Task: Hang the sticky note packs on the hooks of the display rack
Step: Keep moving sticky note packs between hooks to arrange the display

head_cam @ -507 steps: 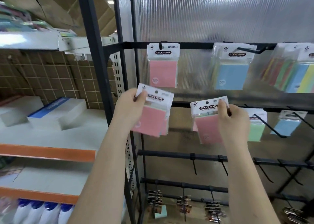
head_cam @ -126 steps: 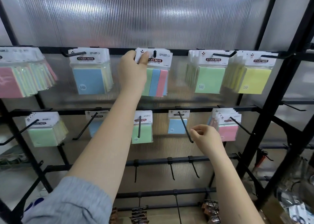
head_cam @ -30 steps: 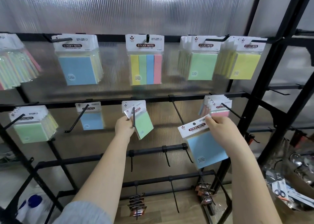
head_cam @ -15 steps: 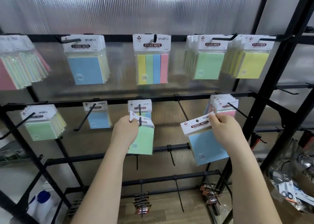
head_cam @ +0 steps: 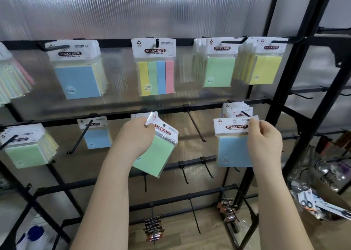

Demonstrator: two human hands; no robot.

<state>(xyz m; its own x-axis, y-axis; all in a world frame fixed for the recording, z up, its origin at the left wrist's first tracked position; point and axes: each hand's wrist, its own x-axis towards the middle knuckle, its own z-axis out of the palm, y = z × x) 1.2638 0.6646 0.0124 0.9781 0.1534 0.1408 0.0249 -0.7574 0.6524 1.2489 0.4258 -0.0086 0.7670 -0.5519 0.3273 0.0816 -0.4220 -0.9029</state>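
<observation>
My left hand (head_cam: pixel 135 135) grips a green sticky note pack (head_cam: pixel 157 153) by its white header; the pack is tilted and held in front of the middle row of the black display rack (head_cam: pixel 209 105). My right hand (head_cam: pixel 264 141) pinches the header of a blue sticky note pack (head_cam: pixel 232 147), held upright just right of a bare hook (head_cam: pixel 195 126) and below a stack of pink packs (head_cam: pixel 237 111). Whether the green pack is on a hook I cannot tell, since my hand hides it.
The top row holds blue (head_cam: pixel 79 75), multicolour (head_cam: pixel 155 75), green (head_cam: pixel 216 67) and yellow (head_cam: pixel 266 65) packs. A blue pack (head_cam: pixel 96 135) and green packs (head_cam: pixel 26 151) hang on the middle row at left. Bare hooks (head_cam: pixel 207 166) jut out lower down. A cardboard box of scissors (head_cam: pixel 319 206) sits at right.
My left hand has pulled the green pack off its hook and tilted it to the right. My right hand has raised the blue pack slightly and squared it up.
</observation>
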